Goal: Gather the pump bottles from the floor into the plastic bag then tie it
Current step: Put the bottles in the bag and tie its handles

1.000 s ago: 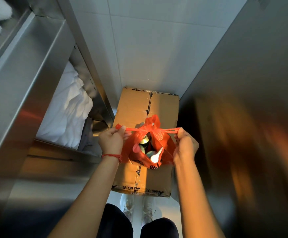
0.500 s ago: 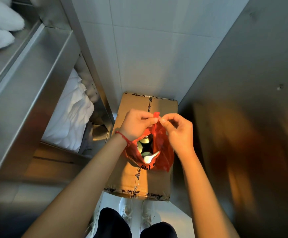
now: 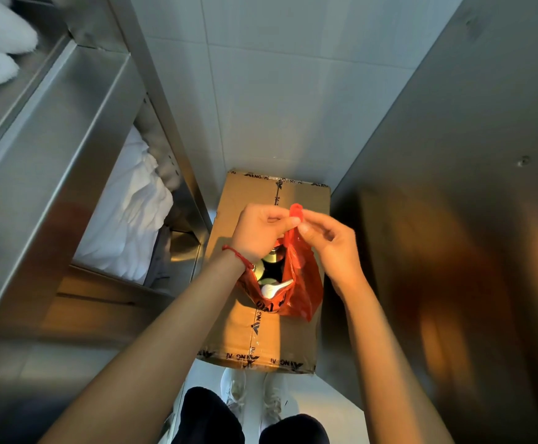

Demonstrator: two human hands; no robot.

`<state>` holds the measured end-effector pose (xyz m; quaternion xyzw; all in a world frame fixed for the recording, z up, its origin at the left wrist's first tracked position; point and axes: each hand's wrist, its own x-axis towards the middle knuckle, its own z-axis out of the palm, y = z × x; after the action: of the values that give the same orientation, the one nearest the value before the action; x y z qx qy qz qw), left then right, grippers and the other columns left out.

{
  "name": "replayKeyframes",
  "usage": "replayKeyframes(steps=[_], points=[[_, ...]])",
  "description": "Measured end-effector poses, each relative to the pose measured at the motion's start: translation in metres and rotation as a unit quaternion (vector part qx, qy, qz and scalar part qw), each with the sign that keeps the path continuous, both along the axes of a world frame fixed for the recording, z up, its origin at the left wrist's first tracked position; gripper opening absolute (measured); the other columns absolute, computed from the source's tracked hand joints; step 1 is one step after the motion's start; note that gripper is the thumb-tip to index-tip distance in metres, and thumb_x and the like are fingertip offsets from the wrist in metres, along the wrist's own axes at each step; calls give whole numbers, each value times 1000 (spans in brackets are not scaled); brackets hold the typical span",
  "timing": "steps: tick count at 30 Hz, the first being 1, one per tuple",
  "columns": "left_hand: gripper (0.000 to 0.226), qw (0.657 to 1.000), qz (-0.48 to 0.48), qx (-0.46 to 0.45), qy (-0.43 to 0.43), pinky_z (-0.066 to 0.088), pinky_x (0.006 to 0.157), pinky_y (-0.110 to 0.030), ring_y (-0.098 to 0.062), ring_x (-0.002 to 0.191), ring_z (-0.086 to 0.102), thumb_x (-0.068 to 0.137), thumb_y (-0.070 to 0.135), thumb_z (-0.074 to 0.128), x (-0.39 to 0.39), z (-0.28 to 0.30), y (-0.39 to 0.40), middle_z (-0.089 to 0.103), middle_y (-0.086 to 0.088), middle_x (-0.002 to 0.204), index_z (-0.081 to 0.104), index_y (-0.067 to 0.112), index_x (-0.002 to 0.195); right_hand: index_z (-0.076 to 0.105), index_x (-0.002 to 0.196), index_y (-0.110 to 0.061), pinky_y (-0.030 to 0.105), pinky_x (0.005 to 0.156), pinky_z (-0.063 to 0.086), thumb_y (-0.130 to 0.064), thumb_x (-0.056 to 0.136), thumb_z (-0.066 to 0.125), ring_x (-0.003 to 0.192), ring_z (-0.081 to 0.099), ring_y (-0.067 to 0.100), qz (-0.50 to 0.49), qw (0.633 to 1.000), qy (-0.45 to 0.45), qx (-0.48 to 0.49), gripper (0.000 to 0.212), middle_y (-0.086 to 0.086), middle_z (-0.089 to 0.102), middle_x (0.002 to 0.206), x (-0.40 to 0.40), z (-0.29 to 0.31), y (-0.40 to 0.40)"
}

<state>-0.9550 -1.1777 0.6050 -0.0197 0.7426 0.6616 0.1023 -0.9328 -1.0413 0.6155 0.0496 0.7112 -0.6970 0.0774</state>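
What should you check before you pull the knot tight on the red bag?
1. Both hands hold the handles: left hand and right hand pinch the red loop together. Ok.
2. Pump bottles sit inside the red bag. Ok.
3. White pump head is clear of the opening: it pokes up near the rim. Not ok.
4. Bag rests on the cardboard box. Ok.
5. Knot finished: mouth still gapes. Not ok.
6. No bottles left on the floor: mostly hidden. Cannot tell.
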Motion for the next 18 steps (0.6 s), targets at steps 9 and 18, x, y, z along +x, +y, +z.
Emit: replayKeyframes(steps=[9,18], points=[[16,997,73,-14,18,46,46,-19,-5,43,55,78,4,66,10,20,-2,67,-6,60,72,19,76,69,82,-4,15,57,52,5,79,62,60,68,6,72,992,-87,-51,12,-6,72,60,1,9,-12],[8,988,121,-80,58,45,59,-15,-8,64,58,79,12,67,30,31,-17,67,-2,67,74,13,82,71,76,-1,22,61,56,-6,78,67,59,68,14,30,992,-118,-10,7,0,72,59,20,34,-18]])
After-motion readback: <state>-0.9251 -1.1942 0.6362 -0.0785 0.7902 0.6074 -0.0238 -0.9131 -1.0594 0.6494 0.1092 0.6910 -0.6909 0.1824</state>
